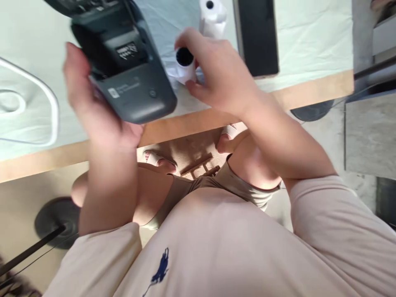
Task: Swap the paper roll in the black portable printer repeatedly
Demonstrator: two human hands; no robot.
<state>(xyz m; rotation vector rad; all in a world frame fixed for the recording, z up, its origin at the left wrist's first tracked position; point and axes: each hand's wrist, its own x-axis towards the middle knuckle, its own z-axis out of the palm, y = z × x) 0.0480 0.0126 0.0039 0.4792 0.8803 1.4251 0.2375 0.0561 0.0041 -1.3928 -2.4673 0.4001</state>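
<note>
My left hand is closed around a dark grey handheld receipt printer and holds it tilted over the table's front edge. The printer's lid stands open at the top, and a label shows inside its hollow paper bay. My right hand, just right of the printer, has its thumb and fingers curled round a small white paper roll with a black core. Part of that roll is hidden by the fingers. Behind the right hand a second white paper roll stands on the table.
A black flat phone-like slab lies on the table right of the rolls. A white cable curves at the left. Pale sheeting covers the table, which has a wooden front edge. Round black stand bases are on the floor.
</note>
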